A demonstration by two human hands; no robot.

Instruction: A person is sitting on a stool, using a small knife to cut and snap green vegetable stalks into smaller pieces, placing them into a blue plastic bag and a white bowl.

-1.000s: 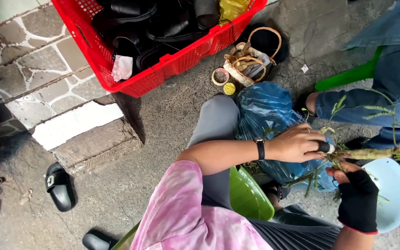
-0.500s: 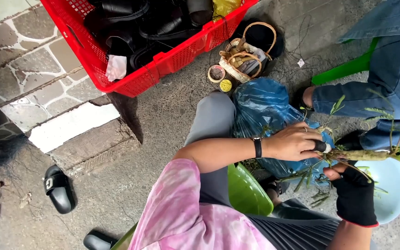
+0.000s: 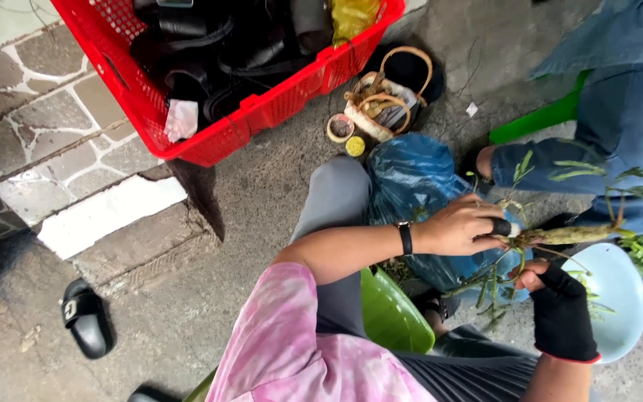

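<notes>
My left hand [image 3: 455, 227], with a black wristwatch and a black cover on one fingertip, grips the pale thick end of a long plant stem [image 3: 567, 236]. The stem lies level and points right, with thin green leaves along it. My right hand [image 3: 560, 309] wears a black fingerless glove and sits just below the stem. Its bare fingertips pinch thin green side shoots [image 3: 496, 279] that hang from the stem. Both hands are over a blue plastic bag [image 3: 411, 179] and beside a light blue bowl [image 3: 619, 298].
A red plastic crate [image 3: 262, 119] of black shoes stands at the top. Beside it are a woven basket [image 3: 381, 104] and tape rolls [image 3: 340, 128]. Another person in blue denim [image 3: 619, 126] sits at the right on a green stool [image 3: 537, 120]. A black sandal [image 3: 87, 316] lies left by a stone step [image 3: 106, 216].
The view has drifted a little. My left hand keeps its grip on the stem. My right hand stays below it and has shifted slightly among the shoots.
</notes>
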